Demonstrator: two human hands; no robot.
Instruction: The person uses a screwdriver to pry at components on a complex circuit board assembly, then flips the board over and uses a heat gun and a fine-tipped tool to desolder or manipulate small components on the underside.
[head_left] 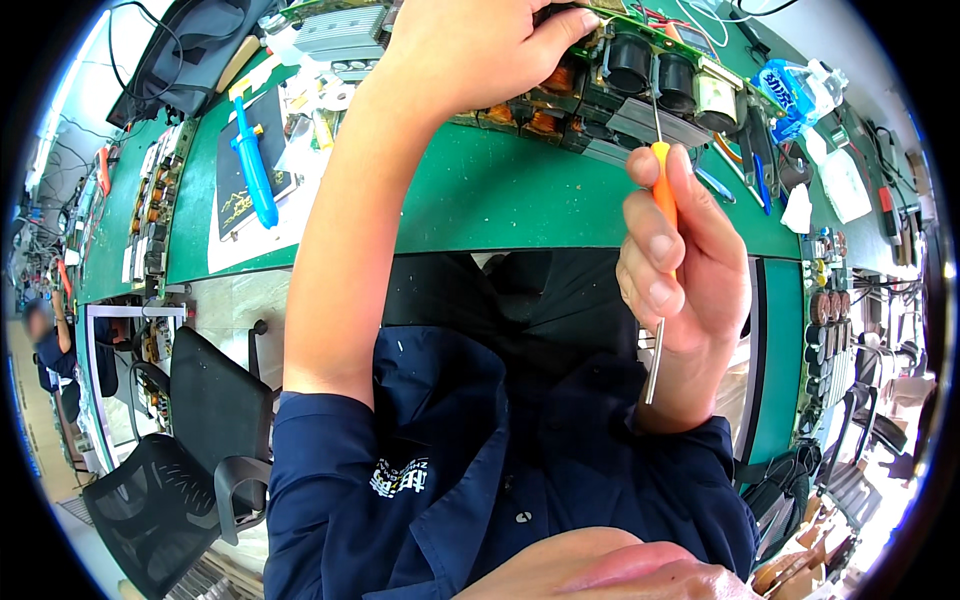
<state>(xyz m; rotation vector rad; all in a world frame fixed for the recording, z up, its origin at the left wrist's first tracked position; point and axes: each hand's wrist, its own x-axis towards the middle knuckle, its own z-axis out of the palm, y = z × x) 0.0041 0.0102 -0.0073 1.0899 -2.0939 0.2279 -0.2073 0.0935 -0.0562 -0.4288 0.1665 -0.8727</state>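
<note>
So, fingers of R hand [690, 255] curled tight round orange screwdriver [664, 195], thumb up near top of handle; shaft points up at circuit board [628, 65], upper ctr of frame. Thin silver rod [655, 365] pokes out below same hand. R hand upright, ctr-right, forearm foreshortened. L hand [485, 45] at top edge, thumb stretched over board edge, other fingers mostly hidden, can't tell if gripping; L forearm slants up across green table [500, 200].
</note>
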